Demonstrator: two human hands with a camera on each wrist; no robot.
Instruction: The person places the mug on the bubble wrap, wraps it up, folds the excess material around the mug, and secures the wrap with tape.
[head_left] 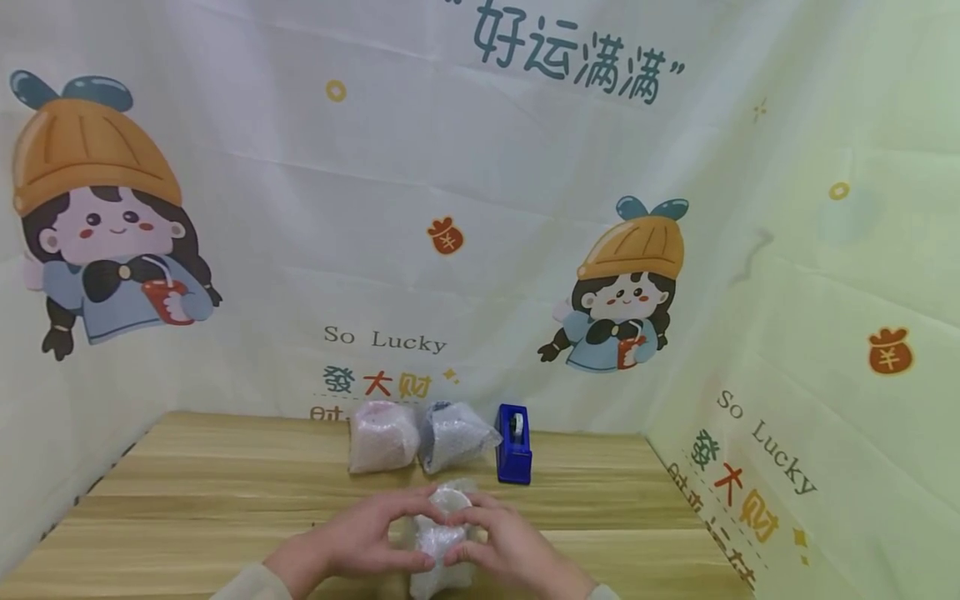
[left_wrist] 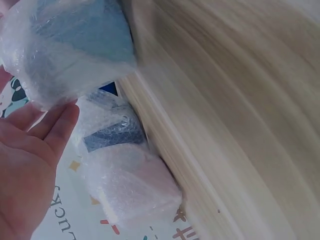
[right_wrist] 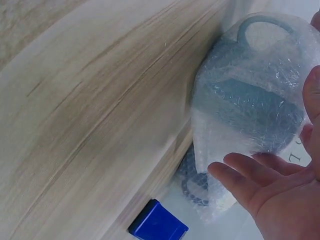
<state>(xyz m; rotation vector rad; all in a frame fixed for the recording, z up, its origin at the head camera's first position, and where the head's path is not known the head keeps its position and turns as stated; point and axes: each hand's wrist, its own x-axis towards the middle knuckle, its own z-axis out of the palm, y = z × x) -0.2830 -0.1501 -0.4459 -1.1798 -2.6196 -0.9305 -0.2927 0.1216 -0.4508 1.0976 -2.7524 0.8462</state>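
Note:
A light blue mug (right_wrist: 250,107) wrapped in clear bubble wrap stands on the near part of the table, between the two hands. Its handle shows through the plastic in the right wrist view. From the left, my left hand (head_left: 356,533) holds the bundle, thumb low on the near side and fingertips up by the top. Opposite it, my right hand (head_left: 517,542) grips the right side with thumb and fingers. In the left wrist view the wrap (left_wrist: 75,55) lies loose and creased over the blue surface, with fingertips against its edge.
Behind the hands sit two more bubble-wrapped bundles, a pinkish one (head_left: 382,437) and one with dark blue showing through (head_left: 453,437). A blue tape dispenser (head_left: 514,458) stands to their right. Printed cloth (head_left: 375,250) hangs around the wooden table (head_left: 247,475).

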